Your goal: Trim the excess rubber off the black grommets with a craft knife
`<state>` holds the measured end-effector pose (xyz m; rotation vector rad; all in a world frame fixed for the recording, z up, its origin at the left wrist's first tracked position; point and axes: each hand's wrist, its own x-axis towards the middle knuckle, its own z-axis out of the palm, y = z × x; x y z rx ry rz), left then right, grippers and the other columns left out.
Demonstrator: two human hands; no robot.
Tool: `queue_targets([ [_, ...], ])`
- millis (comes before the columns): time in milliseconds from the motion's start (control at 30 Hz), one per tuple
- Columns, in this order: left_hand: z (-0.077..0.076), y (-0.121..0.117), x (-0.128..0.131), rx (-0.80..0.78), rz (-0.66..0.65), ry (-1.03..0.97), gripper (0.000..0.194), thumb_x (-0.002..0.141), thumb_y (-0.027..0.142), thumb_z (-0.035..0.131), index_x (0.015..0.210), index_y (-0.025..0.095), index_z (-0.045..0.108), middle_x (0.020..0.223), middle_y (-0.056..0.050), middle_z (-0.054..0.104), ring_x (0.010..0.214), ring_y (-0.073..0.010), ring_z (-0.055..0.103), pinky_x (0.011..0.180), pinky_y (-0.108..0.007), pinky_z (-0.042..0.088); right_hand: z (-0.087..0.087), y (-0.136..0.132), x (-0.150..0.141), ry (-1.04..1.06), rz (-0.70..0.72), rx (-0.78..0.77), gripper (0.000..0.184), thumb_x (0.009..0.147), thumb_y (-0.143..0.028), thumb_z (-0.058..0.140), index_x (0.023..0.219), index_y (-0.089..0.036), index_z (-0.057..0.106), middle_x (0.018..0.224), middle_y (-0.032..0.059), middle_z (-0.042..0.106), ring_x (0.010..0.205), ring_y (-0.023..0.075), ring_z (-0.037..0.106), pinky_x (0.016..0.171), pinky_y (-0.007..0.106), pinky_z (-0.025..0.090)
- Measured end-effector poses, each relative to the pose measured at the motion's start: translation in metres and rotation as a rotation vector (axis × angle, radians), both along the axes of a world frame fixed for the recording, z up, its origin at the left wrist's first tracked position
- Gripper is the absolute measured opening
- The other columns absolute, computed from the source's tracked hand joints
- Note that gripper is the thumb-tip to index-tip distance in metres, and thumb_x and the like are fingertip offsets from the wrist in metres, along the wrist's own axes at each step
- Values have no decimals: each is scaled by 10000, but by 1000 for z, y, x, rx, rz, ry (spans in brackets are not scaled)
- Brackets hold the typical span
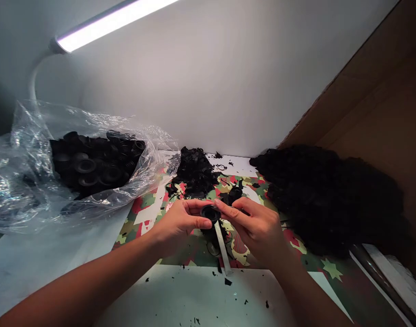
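Two bare forearms run in from 7 and 5 o'clock, taking the held part as clock center, 12 pointing away. One black ring-shaped part [205,212] is up at center, between the hands. Left hand [178,221] grips its 9 o'clock side, thumb nearer the camera, fingers behind. Right hand [258,227] is at its 2 o'clock edge, fingers bent, fingertips at the rim; can't tell if they pinch the ring or something thin. One white strip [223,250] runs from just under the ring toward 6; contact unclear.

Below: one patterned sheet [180,254], camouflage colors, plus one white sheet [180,295] at 6 with a dozen or so small black scraps. Black heaps: two main ones, a smaller scrap heap [196,170] at 11 and a big dark pile [330,195] at 3, pieces not countable. One clear plastic bag [30,136] at 10, holding dozens of round black parts [85,165], many overlapped, no exact count. One lit lamp [115,22] high at 11. One cardboard panel [381,100] at 2.
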<state>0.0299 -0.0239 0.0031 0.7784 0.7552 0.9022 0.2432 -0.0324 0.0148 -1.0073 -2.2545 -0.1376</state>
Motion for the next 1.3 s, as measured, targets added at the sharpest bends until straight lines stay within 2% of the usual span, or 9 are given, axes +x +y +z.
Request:
queue_targets([
  [233, -4, 0, -2, 17, -55, -7, 466, 606, 185, 898, 1058, 176, 787, 986, -97, 780, 899, -210, 689, 846, -312, 487, -2, 1, 4, -26, 5, 28, 412, 976, -135, 507, 1308, -325, 660, 744, 9, 630, 628, 112, 529, 582, 222, 420],
  [700, -4, 1, -3, 81, -93, 17, 395, 645, 186, 874, 1032, 185, 795, 1021, -88, 782, 933, -200, 684, 883, -307, 479, 0, 2, 3, -41, 18, 46, 370, 991, -143, 498, 1269, -293, 692, 717, 5, 621, 606, 106, 510, 558, 214, 397],
  [900, -4, 3, -5, 138, -84, 42, 382, 660, 223, 877, 1033, 202, 796, 1027, -71, 782, 954, -189, 666, 907, -295, 452, 1, 3, 2, -29, 3, 45, 314, 1000, -228, 542, 1276, -253, 688, 716, 6, 591, 594, 104, 490, 550, 220, 375],
  [1300, -5, 3, -3, 127, -110, -9, 403, 642, 264, 892, 1022, 171, 797, 976, -77, 777, 946, -192, 648, 898, -287, 441, -2, 4, 5, -28, 52, 96, 311, 985, -160, 549, 1244, -234, 704, 722, 5, 582, 599, 99, 472, 557, 216, 357],
])
